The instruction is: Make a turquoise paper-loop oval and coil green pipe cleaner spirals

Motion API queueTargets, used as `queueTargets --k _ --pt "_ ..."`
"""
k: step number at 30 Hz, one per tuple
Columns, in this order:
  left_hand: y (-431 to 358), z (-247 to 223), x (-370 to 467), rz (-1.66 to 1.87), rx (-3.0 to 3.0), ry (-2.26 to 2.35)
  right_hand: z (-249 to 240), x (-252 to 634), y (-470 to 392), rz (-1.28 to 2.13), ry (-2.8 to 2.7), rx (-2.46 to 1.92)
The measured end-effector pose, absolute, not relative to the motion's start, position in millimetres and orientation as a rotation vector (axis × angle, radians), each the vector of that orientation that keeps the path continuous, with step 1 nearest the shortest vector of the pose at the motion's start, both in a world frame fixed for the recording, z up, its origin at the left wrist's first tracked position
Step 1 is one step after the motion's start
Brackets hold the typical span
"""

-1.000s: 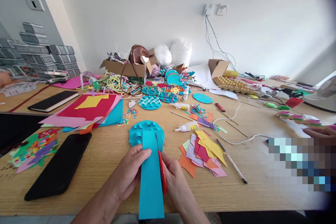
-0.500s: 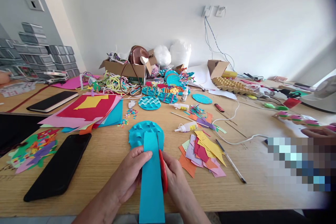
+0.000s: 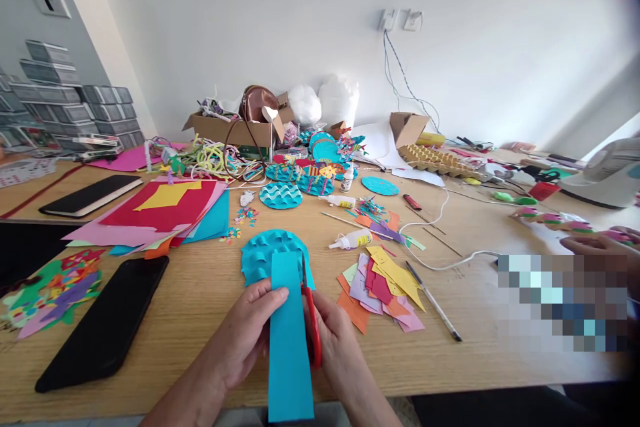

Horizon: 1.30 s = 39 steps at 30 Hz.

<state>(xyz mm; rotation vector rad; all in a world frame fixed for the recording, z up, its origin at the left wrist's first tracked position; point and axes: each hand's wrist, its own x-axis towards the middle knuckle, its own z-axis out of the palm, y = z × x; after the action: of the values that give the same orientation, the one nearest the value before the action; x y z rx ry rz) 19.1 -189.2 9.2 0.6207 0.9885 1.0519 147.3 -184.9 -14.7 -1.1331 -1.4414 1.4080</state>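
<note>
My left hand (image 3: 250, 327) pinches the left edge of a long blue paper strip (image 3: 290, 360), thumb on top. The strip points away from me, its near end over the table's front edge. In my right hand (image 3: 335, 340) is a pair of red-handled scissors (image 3: 313, 327), held along the strip's right edge with the blades pointing away from me. Whether the blades are cutting into the paper I cannot tell. Just beyond the strip lies a round blue piece with curled paper waves (image 3: 255, 247), partly hidden by the strip.
Paper scraps (image 3: 380, 287) and a pen (image 3: 434, 300) lie to the right, glue bottles (image 3: 350, 239) farther back. On the left are a black phone (image 3: 105, 320), stacked coloured paper (image 3: 130, 220) and cut paper shapes (image 3: 65, 293). Another person's hand (image 3: 595, 243) is at far right.
The scissors have tilted slightly and their blades stand a little to the right of the strip's far end. The whole view has shifted slightly; both hands keep their hold.
</note>
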Motion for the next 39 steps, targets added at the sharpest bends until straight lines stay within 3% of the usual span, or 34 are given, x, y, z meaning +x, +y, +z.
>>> queueTargets --k 3,9,16,23,28,35,37,39 --pt "-189.2 11.2 15.3 1.070 0.609 1.066 -6.2 167.6 -183.2 1.335 -1.484 -1.274" --pt "-188.2 10.9 13.6 1.027 0.671 1.120 17.6 230.1 -169.1 0.687 -1.695 -1.685" --pt "-185.6 12.9 23.2 1.023 0.611 1.158 16.8 258.3 -155.0 0.584 -1.802 -1.821" --pt "-180.0 11.1 18.5 1.023 0.771 1.107 5.3 336.7 -139.4 0.190 -1.818 -2.302" --pt "-170.5 8.4 20.0 0.989 0.972 1.096 -3.0 370.6 -132.0 0.149 -1.838 -2.575" --pt "-159.7 16.8 28.8 0.977 1.033 1.131 10.0 366.9 -131.2 0.097 -1.854 -2.576" --pt "-158.7 19.5 33.7 0.980 1.035 1.126 19.6 346.5 -141.6 0.135 -1.896 -2.354" --pt "-159.0 22.8 40.8 1.002 1.028 1.097 27.0 315.7 -155.9 0.399 -1.909 -1.995"
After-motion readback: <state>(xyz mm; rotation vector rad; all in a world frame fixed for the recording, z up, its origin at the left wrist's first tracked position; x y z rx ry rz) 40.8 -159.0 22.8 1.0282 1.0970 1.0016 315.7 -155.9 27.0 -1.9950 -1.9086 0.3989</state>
